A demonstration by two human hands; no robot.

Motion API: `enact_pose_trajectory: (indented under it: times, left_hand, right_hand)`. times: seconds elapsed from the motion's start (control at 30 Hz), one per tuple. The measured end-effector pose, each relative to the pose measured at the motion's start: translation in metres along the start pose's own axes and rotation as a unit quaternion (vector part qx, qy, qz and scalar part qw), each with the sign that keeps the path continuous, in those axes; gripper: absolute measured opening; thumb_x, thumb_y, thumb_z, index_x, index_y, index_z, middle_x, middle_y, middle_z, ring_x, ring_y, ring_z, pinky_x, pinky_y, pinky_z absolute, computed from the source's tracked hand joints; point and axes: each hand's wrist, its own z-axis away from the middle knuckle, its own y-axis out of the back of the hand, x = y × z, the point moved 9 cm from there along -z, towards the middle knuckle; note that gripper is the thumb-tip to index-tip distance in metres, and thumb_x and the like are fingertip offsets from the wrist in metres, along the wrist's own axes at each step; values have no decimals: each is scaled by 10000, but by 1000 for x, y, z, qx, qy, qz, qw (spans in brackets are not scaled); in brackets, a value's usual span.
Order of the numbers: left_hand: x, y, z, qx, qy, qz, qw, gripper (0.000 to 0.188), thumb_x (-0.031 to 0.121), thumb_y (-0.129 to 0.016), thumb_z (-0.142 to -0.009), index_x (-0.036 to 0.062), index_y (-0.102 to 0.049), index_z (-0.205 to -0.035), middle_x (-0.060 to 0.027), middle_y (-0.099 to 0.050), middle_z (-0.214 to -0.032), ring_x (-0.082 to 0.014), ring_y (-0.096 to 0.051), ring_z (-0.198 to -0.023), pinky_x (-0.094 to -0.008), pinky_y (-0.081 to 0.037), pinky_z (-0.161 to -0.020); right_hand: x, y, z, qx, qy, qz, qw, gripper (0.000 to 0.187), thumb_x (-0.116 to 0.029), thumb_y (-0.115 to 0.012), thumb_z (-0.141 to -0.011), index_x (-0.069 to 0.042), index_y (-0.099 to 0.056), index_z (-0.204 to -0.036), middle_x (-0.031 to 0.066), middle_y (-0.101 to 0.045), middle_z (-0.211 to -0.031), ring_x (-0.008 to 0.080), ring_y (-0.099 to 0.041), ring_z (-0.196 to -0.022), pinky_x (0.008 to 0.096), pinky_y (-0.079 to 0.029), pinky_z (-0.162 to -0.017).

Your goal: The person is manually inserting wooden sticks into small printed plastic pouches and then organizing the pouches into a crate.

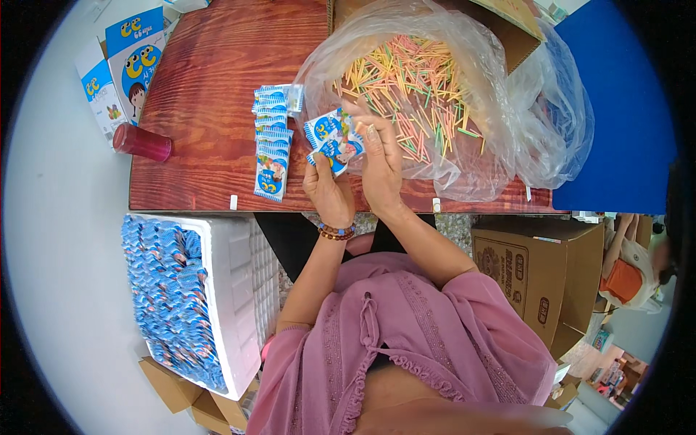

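My left hand (330,190) pinches the lower edge of small blue-and-white packets (335,145), at least two overlapping, just above the table's front edge. My right hand (382,156) is at their right side, with its thumb against them. Its fingers are bent and partly blurred; whatever lies between them cannot be made out. Left of my hands, a row of similar packets (272,161) lies overlapping on the wooden table (210,94). Beyond my right hand, many thin pink, yellow and green sticks (413,83) are spread in a large clear plastic bag (500,109).
A red cylindrical container (143,142) lies at the table's left edge beside printed boxes (130,65). A white foam box (225,290) full of blue packets (170,297) stands below left. A brown carton (540,275) sits below right; another person (631,268) is beyond it.
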Motion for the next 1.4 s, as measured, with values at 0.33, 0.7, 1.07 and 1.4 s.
enact_pose_trajectory:
  times: [0.33,0.7,1.07,1.4]
  left_hand:
    - [3,5,-17,-40,59,105,992,268,236,-495,-989,25,-557,-1142,-66,-610,-1160,-176,-584,-1053,-370,-466,-951]
    - [21,7,-16,-65,70,164,982,225,190,-488,-990,55,-551,-1158,-55,-599,-1183,-184,-573,-1076,-392,-451,-967]
    - [75,89,4,97,4,-155,983,347,-6,-579,-902,-18,-497,-1239,-79,-572,-1166,-124,-554,-1051,-257,-463,-863]
    - [107,90,14,79,-229,-776,582,445,277,-691,-826,76,-560,-1201,-95,-527,-1212,-281,-449,-1158,-443,-287,-967]
  right_hand:
    - [-4,-12,-15,-140,-51,58,987,353,-159,-499,-952,2,-501,-1265,101,-537,-1256,194,-506,-1178,337,-374,-1025]
    - [2,-49,-15,-257,25,396,881,233,-111,-642,-858,16,-608,-1050,84,-606,-879,185,-586,-819,297,-455,-763]
    - [95,-77,14,-369,-199,200,885,169,-138,-619,-888,22,-668,-917,22,-662,-756,79,-564,-660,232,-447,-603]
    - [128,-82,9,-300,-100,346,884,250,-281,-616,-854,-33,-636,-826,175,-642,-796,359,-616,-770,428,-471,-668]
